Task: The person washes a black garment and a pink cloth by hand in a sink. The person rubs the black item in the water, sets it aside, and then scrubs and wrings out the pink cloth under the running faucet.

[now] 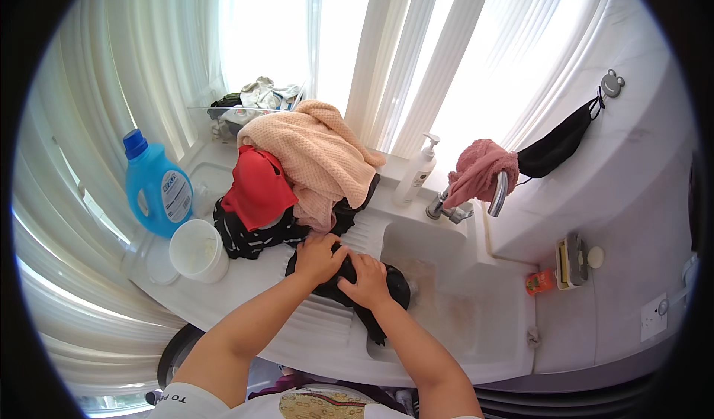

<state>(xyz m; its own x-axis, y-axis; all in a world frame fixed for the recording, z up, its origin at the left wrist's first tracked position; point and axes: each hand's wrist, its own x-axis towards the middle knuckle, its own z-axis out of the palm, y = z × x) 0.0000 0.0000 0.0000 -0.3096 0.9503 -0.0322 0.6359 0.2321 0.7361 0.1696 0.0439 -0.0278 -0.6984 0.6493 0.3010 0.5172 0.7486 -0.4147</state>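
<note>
A wet-looking black garment (396,291) lies across the ribbed washboard (324,322) of the white sink. Its right part hangs over into the basin (462,259), which holds cloudy water (439,296). My left hand (318,258) presses on the cloth with its fingers curled. Close beside it, my right hand (366,281) grips the same garment, thumb toward the left hand. Just beyond my left hand sits a pile with a peach waffle-weave towel (312,151), a red cloth (259,188) and a black-and-white patterned garment (256,239).
At left stand a blue detergent jug (158,185) and a white tub (199,251). Behind the pile, a clear bin (230,125) holds clothes. A pump bottle (416,172) stands near the faucet (498,196), which a pink cloth (480,172) covers. A black mask (559,147) hangs at right.
</note>
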